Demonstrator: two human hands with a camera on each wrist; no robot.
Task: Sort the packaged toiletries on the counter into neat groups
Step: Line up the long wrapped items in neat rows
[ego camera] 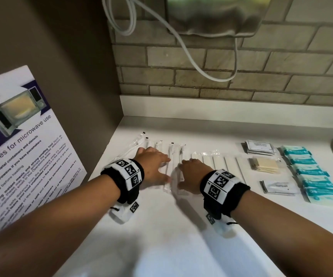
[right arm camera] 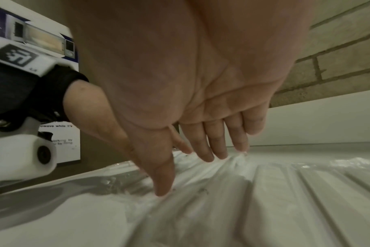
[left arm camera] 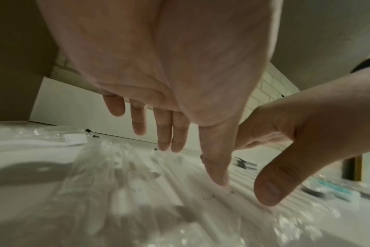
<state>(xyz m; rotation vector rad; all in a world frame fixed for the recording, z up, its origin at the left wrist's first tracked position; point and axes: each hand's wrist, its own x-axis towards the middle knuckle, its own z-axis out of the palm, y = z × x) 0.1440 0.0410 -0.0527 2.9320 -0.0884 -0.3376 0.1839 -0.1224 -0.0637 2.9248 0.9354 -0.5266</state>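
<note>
Both hands down flat on the white counter, centre of the head view. Left hand lies palm-down over clear-wrapped long packets, fingers straight and slightly spread; in the left wrist view its thumb tip touches the wrapping. Right hand just beside it, fingers straight and close together, tips resting on the crinkled film. Neither hand pinches anything.

Right of the hands, a row of white sticks in wrap. Further right: dark sachet stack, pale wooden bundle, toothpaste sachets, then a column of teal packets at the frame's right side.

Microwave poster on the left; white cable hangs upper centre.
</note>
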